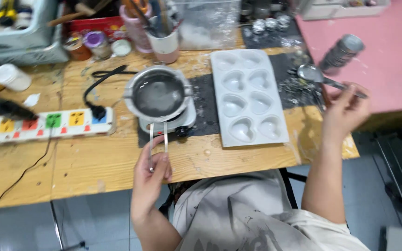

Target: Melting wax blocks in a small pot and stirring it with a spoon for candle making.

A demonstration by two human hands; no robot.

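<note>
Left hand (150, 172) fingers curled round pot handle (158, 139), right hand (345, 111) apparently pinching spoon (324, 79)

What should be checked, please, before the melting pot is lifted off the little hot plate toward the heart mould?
1. Left hand grips the pot handle: ok.
2. Melting pot sits level on the hot plate: ok.
3. Contents fully liquid: cannot tell.
4. Heart mould cavities empty: ok.
5. Right hand free: not ok, it holds a spoon.
6. Black cable clear of the pot: ok.
</note>
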